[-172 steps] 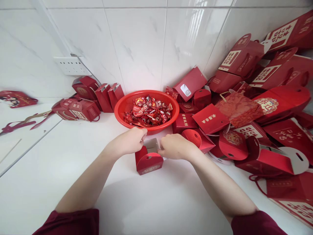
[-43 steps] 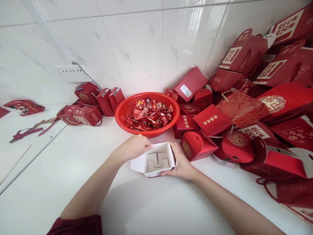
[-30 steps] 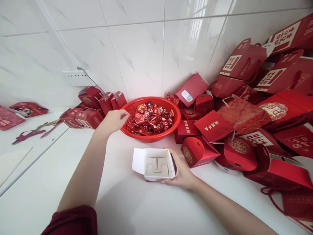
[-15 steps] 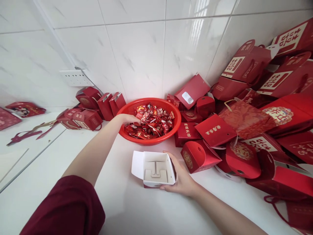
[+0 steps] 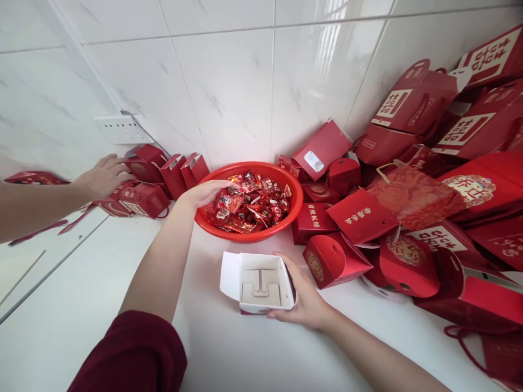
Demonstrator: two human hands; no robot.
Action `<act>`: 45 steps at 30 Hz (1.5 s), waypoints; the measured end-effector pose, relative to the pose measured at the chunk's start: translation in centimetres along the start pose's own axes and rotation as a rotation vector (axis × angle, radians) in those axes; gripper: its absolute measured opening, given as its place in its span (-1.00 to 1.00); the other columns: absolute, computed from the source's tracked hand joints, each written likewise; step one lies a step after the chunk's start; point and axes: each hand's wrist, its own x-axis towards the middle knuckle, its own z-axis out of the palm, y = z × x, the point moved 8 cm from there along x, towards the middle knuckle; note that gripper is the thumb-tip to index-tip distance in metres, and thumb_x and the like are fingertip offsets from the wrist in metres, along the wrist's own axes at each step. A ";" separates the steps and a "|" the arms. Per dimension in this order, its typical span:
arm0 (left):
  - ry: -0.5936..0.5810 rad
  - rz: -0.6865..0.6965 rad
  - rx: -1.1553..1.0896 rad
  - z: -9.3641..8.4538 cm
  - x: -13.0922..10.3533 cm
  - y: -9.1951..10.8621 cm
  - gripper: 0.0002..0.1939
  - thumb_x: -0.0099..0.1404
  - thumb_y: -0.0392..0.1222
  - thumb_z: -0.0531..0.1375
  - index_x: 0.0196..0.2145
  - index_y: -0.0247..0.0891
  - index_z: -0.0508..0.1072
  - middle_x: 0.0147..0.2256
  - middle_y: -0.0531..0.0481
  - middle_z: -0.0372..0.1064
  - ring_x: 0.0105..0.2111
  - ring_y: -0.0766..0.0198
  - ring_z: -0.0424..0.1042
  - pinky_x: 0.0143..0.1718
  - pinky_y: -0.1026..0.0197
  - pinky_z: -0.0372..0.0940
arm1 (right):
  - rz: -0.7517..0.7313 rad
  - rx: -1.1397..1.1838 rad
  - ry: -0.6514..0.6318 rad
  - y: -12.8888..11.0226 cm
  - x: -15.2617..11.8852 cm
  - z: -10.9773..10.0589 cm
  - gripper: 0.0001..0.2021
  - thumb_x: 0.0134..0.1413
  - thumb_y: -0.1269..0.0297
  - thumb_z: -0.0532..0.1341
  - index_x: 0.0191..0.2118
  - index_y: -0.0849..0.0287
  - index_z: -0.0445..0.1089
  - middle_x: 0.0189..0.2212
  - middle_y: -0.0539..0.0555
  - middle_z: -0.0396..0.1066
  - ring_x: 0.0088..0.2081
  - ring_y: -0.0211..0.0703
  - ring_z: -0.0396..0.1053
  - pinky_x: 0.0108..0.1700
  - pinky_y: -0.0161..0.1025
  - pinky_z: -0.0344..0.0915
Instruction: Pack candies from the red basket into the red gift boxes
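Note:
A red plastic basket (image 5: 261, 235) full of red-wrapped sweets (image 5: 261, 204) stands against the tiled wall. Over its left side is my left hand (image 5: 212, 191), with a red-wrapped sweet (image 5: 230, 201) at its fingers. In front of the basket, my right hand (image 5: 300, 294) grips the right side of an open box (image 5: 261, 283), white inside, its flap folded out to the left. The inside of this box holds nothing but its folded bottom tabs.
Another person's hand (image 5: 100, 175) reaches in from the left towards small red boxes (image 5: 145, 163). Many red gift boxes (image 5: 337, 258) are heaped on the right. A socket strip (image 5: 118, 129) sits on the wall.
My left hand has lifted a little and turned, bringing a sweet up at the basket's left side. Another person's arm has come in at the left. My right hand and the box stay put.

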 end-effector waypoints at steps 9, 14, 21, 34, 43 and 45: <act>0.120 0.107 -0.154 -1.3 0.0 -0.4 -0.43 0.15 -0.23 0.36 0.14 -0.10 0.45 0.00 -0.10 0.47 -0.23 0.23 0.55 -0.13 0.17 0.45 | 0.000 -0.008 -0.007 0.0 0.1 0.1 0.10 -0.18 -0.03 0.47 0.38 0.07 -0.17 0.30 0.25 0.07 0.30 0.18 0.10 0.31 0.03 0.07; 0.178 0.139 -0.081 -1.3 -0.1 -0.1 -0.49 0.09 -0.20 0.41 0.02 -0.23 0.49 -0.25 -0.08 0.54 -0.36 0.23 0.57 -0.27 0.21 0.44 | 0.002 -0.008 -0.004 -0.1 -0.1 0.0 0.11 -0.18 -0.03 0.47 0.38 0.08 -0.18 0.30 0.26 0.07 0.31 0.17 0.09 0.32 0.02 0.07; 0.238 0.142 0.029 -1.7 0.1 -0.2 -0.75 0.13 -0.07 0.40 -0.47 -0.32 0.53 -0.66 0.06 0.34 -0.66 0.41 0.30 -0.57 0.34 0.19 | -0.003 -0.040 -0.021 -0.2 0.0 0.1 0.11 -0.17 -0.02 0.47 0.38 0.07 -0.20 0.30 0.24 0.07 0.30 0.14 0.11 0.32 -0.01 0.09; 0.395 -0.062 0.299 -2.8 1.1 -1.9 -0.49 0.20 -0.29 0.30 0.12 -0.21 0.40 0.03 -0.10 0.46 -0.02 0.15 0.48 -0.08 0.27 0.36 | -0.001 -0.063 -0.024 -0.2 0.0 -0.1 0.11 -0.19 -0.03 0.47 0.38 0.08 -0.17 0.29 0.25 0.10 0.30 0.16 0.12 0.31 0.01 0.10; 0.182 -0.353 0.245 -2.2 3.7 -6.2 -0.71 0.36 -0.14 0.22 -0.03 -0.33 0.43 -0.09 -0.12 0.43 -0.16 0.18 0.48 -0.16 0.09 0.44 | 0.005 -0.089 -0.028 -0.1 0.0 -0.1 0.11 -0.19 -0.04 0.47 0.38 0.10 -0.16 0.30 0.27 0.06 0.31 0.18 0.08 0.32 0.02 0.08; 0.175 -0.319 0.173 -1.9 3.6 -6.0 -0.75 0.24 -0.20 0.32 -0.14 -0.33 0.48 -0.21 -0.11 0.48 -0.28 0.21 0.50 -0.28 0.19 0.43 | 0.001 -0.091 -0.029 -0.2 0.0 -0.1 0.11 -0.19 -0.03 0.47 0.38 0.10 -0.18 0.30 0.27 0.06 0.31 0.18 0.08 0.32 0.02 0.08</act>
